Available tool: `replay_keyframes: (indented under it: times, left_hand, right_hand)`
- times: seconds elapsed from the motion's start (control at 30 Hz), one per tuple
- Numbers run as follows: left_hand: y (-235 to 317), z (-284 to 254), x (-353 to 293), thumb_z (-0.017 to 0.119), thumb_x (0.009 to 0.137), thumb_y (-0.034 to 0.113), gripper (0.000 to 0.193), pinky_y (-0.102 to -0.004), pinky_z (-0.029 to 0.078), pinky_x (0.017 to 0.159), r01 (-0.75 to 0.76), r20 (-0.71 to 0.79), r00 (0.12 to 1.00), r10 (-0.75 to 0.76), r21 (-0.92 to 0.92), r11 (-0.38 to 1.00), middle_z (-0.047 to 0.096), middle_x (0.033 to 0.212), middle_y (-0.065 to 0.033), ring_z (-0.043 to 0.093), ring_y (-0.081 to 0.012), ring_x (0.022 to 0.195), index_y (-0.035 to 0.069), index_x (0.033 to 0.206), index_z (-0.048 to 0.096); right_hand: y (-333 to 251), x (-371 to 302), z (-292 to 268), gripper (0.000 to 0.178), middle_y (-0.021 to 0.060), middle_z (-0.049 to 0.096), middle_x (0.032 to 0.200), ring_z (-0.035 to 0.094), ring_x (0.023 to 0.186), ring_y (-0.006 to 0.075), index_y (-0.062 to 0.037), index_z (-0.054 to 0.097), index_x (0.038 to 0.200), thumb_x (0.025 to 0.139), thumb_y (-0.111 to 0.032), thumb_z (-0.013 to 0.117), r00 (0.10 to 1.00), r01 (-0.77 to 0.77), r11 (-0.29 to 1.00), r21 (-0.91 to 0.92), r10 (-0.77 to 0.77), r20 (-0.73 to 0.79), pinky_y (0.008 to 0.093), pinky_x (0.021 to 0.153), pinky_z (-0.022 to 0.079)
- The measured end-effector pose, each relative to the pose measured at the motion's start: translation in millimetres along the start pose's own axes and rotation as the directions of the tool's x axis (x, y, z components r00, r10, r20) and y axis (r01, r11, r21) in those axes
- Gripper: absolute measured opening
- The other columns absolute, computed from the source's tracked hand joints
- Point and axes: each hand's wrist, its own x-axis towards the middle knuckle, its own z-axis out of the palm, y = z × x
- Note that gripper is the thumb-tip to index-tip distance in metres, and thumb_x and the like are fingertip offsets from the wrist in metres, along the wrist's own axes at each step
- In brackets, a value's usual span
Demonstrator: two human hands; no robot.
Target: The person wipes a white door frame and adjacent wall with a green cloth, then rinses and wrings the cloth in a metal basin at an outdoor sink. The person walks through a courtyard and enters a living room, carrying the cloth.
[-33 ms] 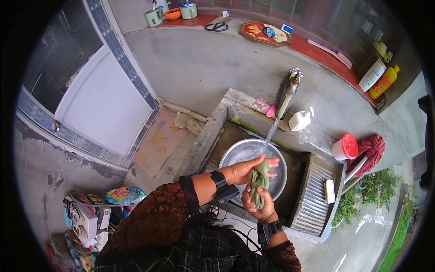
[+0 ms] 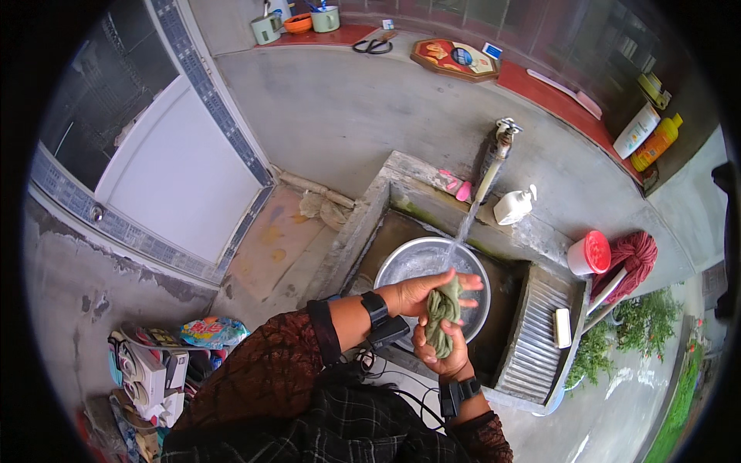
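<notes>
A wet olive-green cloth (image 2: 444,318) is bunched between my hands over a round metal basin (image 2: 381,279). My right hand (image 2: 440,351) is wrapped round its lower end, thumb across the folds. Against the upper part of the cloth lies my left hand (image 2: 421,293), its fingers stretched out and apart behind it. Water runs from the tap (image 2: 488,179) into the basin, just beyond my left fingertips. The basin stands in a concrete sink (image 2: 363,204) and holds water. The cloth and my hands hide its near side.
A ribbed washboard slab (image 2: 532,339) with a white bar (image 2: 562,328) adjoins the sink on the right. On the back ledge are a white pump bottle (image 2: 514,206), pink pieces (image 2: 463,190) and a red-topped tub (image 2: 589,252). A cluttered rack (image 2: 154,370) stands at left.
The cloth is slightly more bunched, and its folds have shifted between my hands. Both hands stay in nearly the same place, with the water still running.
</notes>
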Motion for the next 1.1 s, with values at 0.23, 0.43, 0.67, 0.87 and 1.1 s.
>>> replay_keyframes:
  times: [0.23,0.43,0.67,0.87,1.1]
  left_hand:
    - [18,40,-10,0.07,0.097,0.037,0.034,-0.0328,0.057,0.085,0.228,-0.144,0.973,-0.18,0.463,0.856,0.07,0.112,-0.0091,0.068,-0.0195,0.103,0.006,0.111,0.065]
    - [11,50,-9,0.055,0.106,0.036,0.032,-0.0283,0.055,0.077,0.159,-0.205,0.979,-0.012,0.716,0.68,0.067,0.101,-0.0004,0.063,-0.0092,0.087,0.009,0.119,0.066]
    - [-9,23,5,0.058,0.105,0.026,0.02,-0.029,0.056,0.074,0.126,-0.32,0.937,0.142,0.688,0.715,0.067,0.109,-0.0014,0.06,-0.0101,0.088,0.007,0.109,0.065]
    - [-28,3,8,0.057,0.105,0.024,0.019,-0.0284,0.056,0.07,0.17,-0.458,0.848,0.267,0.711,0.682,0.066,0.108,-0.0015,0.059,-0.0103,0.088,0.006,0.107,0.064]
    - [-51,-22,3,0.056,0.105,0.023,0.018,-0.0268,0.051,0.061,0.149,-0.587,0.71,0.39,0.666,0.731,0.066,0.104,-0.0012,0.056,-0.01,0.072,0.006,0.105,0.061]
  right_hand:
    - [8,-12,26,0.048,0.0193,0.071,0.101,0.063,0.07,0.0238,-0.0008,0.055,0.122,0.092,-0.037,0.065,0.994,0.108,0.994,-0.034,-0.108,0.009,0.0308,0.056,0.049]
    - [-5,-17,37,0.024,0.0091,0.064,0.083,0.06,0.068,0.0156,-0.0041,0.058,0.109,0.094,-0.02,0.067,0.979,-0.069,0.978,-0.197,0.029,-0.202,0.0223,0.047,0.041]
    - [-13,-3,26,0.015,0.0053,0.06,0.074,0.052,0.051,0.0126,-0.0032,0.062,0.099,0.09,-0.012,0.069,0.95,-0.146,0.89,-0.432,0.004,-0.312,0.0231,0.039,0.033]
    - [4,23,-14,0.034,0.0065,0.068,0.083,0.062,0.067,0.0155,0.0026,0.067,0.103,0.083,-0.022,0.078,0.867,-0.157,0.586,-0.795,-0.304,-0.395,0.0316,0.056,0.048]
    - [16,38,-30,0.057,0.0319,0.071,0.094,0.071,0.099,0.0429,0.0125,0.066,0.101,0.079,-0.038,0.078,0.817,-0.277,0.202,-0.94,-0.464,-0.341,0.0447,0.08,0.054]
